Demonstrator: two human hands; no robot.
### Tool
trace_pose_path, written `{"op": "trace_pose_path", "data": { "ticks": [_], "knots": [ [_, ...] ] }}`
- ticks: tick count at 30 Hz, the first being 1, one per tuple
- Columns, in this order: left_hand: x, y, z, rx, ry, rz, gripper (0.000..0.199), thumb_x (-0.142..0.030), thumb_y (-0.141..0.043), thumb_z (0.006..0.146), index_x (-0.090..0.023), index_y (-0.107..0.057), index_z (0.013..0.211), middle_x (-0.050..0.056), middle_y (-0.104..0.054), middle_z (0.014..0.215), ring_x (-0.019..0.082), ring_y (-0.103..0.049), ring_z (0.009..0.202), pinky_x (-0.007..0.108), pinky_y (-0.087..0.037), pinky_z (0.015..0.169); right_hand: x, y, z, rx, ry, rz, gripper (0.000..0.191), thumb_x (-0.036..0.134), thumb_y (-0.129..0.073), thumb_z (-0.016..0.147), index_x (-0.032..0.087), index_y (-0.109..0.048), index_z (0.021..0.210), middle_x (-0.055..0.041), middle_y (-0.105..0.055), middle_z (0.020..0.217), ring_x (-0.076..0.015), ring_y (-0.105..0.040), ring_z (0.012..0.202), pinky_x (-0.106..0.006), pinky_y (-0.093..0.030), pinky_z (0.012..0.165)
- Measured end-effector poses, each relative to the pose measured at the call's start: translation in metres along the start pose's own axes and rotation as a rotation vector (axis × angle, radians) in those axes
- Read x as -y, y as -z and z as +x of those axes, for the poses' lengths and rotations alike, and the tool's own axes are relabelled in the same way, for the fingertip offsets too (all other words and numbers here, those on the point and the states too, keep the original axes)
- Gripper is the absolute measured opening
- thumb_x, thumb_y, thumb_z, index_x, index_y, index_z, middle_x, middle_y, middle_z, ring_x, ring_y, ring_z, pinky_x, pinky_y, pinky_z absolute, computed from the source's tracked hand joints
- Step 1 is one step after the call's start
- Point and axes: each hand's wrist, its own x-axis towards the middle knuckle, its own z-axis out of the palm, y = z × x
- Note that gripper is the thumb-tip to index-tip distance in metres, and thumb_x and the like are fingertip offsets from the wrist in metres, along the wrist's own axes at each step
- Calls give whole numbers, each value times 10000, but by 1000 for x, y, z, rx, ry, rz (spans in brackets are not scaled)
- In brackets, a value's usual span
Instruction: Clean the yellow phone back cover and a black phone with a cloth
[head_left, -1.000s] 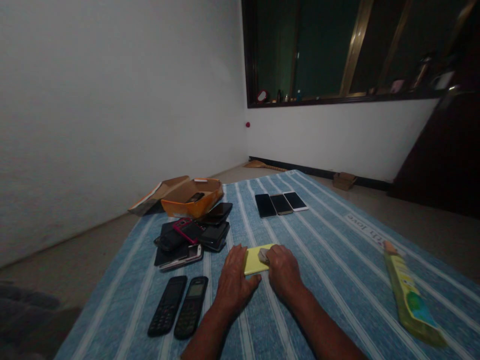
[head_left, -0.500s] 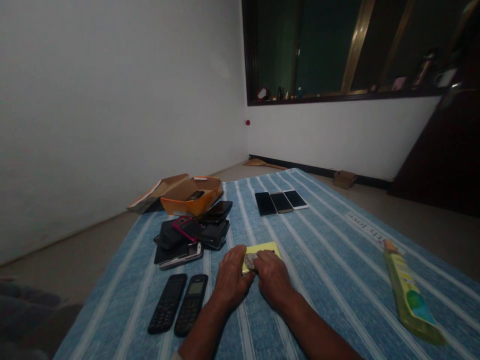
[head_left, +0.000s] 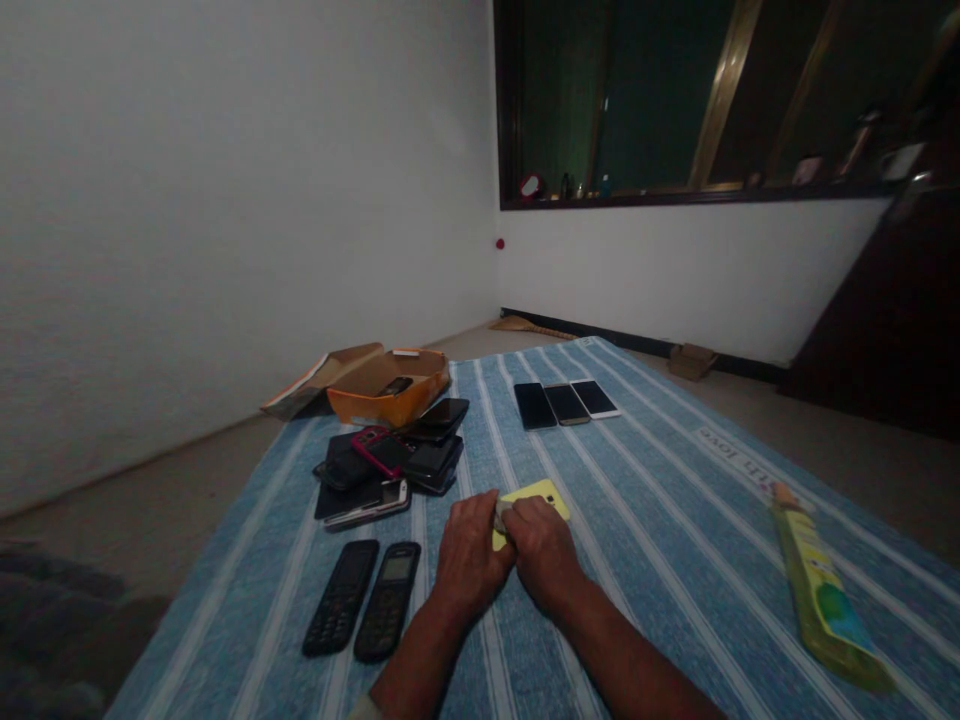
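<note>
- In the head view, the yellow phone point(head_left: 553, 493) lay flat on the striped blue cover point(head_left: 645, 600), just in front of the person's two hands, and what seemed to be its camera end was uncovered
- The long axis of this phone ran slantwise, from the near left, at the fingers of the left hand, to the far right, beyond the knuckles of the right hand
- The left hand point(head_left: 466, 555) was at the left end of the phone and seemed clamped on it, with the fingers and the thumb around this end
- The right hand point(head_left: 546, 553) was closed on a crumpled grey wad point(head_left: 501, 515), which was pressed against the phone, as I judge it, close beside the left fingertips
- Both hands were thus at the phone, but the right hand was the nearer one to its free far end
- To the left of the left hand, two keypad phones point(head_left: 387, 602) lay side by side, and behind them was a pile of phones point(head_left: 390, 460), near an open orange box point(head_left: 401, 405)
- Farther away, three phones point(head_left: 567, 404) lay in a row, and at the right a bottle point(head_left: 825, 600) was on its side
</note>
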Motion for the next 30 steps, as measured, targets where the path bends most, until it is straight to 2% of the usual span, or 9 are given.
{"op": "trace_pose_path", "data": {
  "ticks": [3,11,14,18,22,25,30],
  "knots": [
    [-1,-2,-1,-11,17,23,519,-260,-627,713,-113,-568,1207,135,-658,1072,302,-574,991,461,-491,906,0,0,1,5,16,2,105,125,-597,899,195,-653,843,-20,-628,804,-187,-518,795,-292,-333,699],
    [-17,4,-4,58,100,59,609,-324,-677,723,-131,-522,1279,126,-636,1122,314,-550,1034,464,-476,902,-30,6,4,-8,-88,-52,148,105,-570,908,189,-681,958,-42,-634,864,-191,-507,858,-280,-335,741],
    [-18,2,-4,62,109,62,624,-306,-674,715,-115,-513,1287,133,-634,1127,317,-549,1040,467,-476,913,-23,4,3,-6,-69,-65,126,115,-583,902,181,-683,942,-48,-634,863,-199,-507,854,-289,-337,736],
    [-11,-5,-6,7,78,41,596,-222,-600,729,-73,-493,1296,155,-633,1127,307,-557,1047,476,-465,954,-3,0,0,26,56,-64,110,148,-585,910,171,-675,850,-52,-626,828,-200,-511,827,-296,-337,714],
    [-6,-8,-10,-31,58,12,589,-226,-572,739,-99,-478,1307,147,-625,1139,299,-564,1050,474,-483,931,3,-1,1,43,70,-85,112,160,-588,911,174,-668,833,-47,-625,832,-198,-518,834,-294,-339,722],
    [-8,-5,-14,-9,70,-4,633,-273,-617,717,-130,-469,1316,132,-617,1161,308,-555,1075,478,-483,928,-10,1,5,53,11,-105,110,154,-587,910,181,-674,848,-43,-627,847,-196,-518,849,-293,-338,734],
    [-12,-1,-17,16,58,-32,628,-265,-636,695,-161,-491,1298,124,-619,1168,313,-561,1065,481,-486,896,-44,6,9,35,-174,-146,175,99,-547,905,181,-701,899,-64,-632,865,-200,-517,864,-295,-338,731]
  ]
}}
